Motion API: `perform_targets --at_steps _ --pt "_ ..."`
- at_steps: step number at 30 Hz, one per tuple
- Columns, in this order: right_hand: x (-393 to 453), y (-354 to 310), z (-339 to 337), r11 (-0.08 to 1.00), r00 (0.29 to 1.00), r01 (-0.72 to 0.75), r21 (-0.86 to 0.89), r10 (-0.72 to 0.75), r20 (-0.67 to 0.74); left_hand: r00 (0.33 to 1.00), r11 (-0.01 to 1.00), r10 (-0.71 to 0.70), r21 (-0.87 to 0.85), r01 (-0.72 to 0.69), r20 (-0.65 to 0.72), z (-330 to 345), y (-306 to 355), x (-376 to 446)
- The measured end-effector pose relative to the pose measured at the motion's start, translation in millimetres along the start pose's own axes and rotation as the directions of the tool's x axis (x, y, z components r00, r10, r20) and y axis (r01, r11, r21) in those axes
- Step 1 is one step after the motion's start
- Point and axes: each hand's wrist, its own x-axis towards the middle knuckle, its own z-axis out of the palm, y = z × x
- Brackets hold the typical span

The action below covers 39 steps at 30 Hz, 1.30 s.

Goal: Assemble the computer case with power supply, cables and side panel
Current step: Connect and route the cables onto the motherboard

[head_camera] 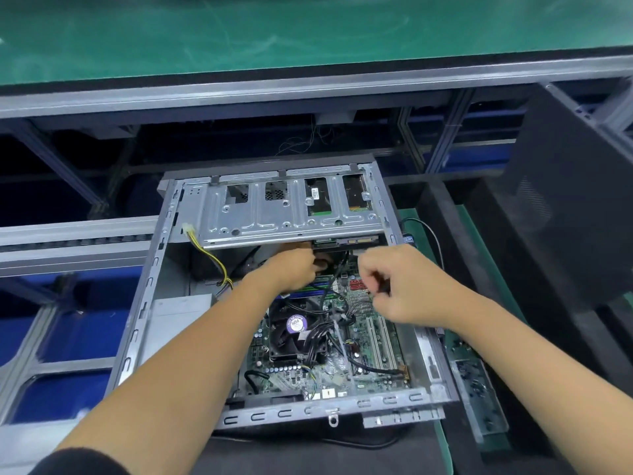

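An open grey computer case (137,323) lies on its side with the green motherboard (363,341) and a black CPU fan (294,334) showing. A metal drive cage (284,214) spans its far end. My left hand (294,265) reaches under the cage edge, fingers curled on a dark connector or cable there. My right hand (394,286) hovers over the board and pinches a thin black cable (382,284). A yellow-and-black power cable (214,260) runs down the left inside. The black side panel (565,200) leans upright at the right.
A grey power supply box (178,313) sits in the case's left part. Black cable bundles (322,323) cross the board by the fan. A green bench surface (274,25) runs overhead. A loose green circuit board (476,389) lies right of the case.
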Motion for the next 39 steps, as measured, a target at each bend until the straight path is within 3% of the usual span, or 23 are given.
perform_targets --at_steps 4,8,11,14,17,21,24,39 --pt "-11.3 -10.9 7.2 0.965 0.969 0.059 -0.257 0.006 0.246 1.000 0.999 -0.016 0.048 0.018 -0.024 11.5 0.5 9.4" --pt "-16.8 -16.3 9.1 0.947 0.961 0.055 -0.317 0.036 0.273 0.994 0.995 0.052 0.085 -0.044 -0.096 15.5 7.4 8.6" --pt "-22.3 -23.5 11.1 0.917 0.943 0.102 -0.385 0.033 0.330 0.965 0.968 0.171 0.218 -0.127 -0.197 19.7 17.1 0.9" --pt "-30.1 -32.0 18.6 0.862 0.911 0.170 -0.478 0.047 0.409 0.941 0.923 0.282 0.321 -0.214 -0.184 20.5 29.4 1.3" --pt "-28.6 -33.9 24.6 0.783 0.895 0.201 -0.588 0.097 0.435 0.957 0.945 0.262 0.234 -0.228 -0.125 20.2 35.8 6.4" --pt "-24.7 -30.2 33.4 0.683 0.901 0.242 -0.689 0.106 0.421 0.984 0.992 0.125 0.017 -0.124 -0.124 21.2 29.5 9.9" --pt "-24.1 -24.9 35.6 0.683 0.918 0.248 -0.687 0.062 0.392 0.994 0.994 0.076 -0.071 -0.082 -0.084 19.0 28.7 11.0" --pt "-25.8 -21.9 23.9 0.896 0.953 0.121 -0.428 0.016 0.302 0.990 0.986 0.133 0.111 -0.127 -0.054 13.2 39.0 12.4"
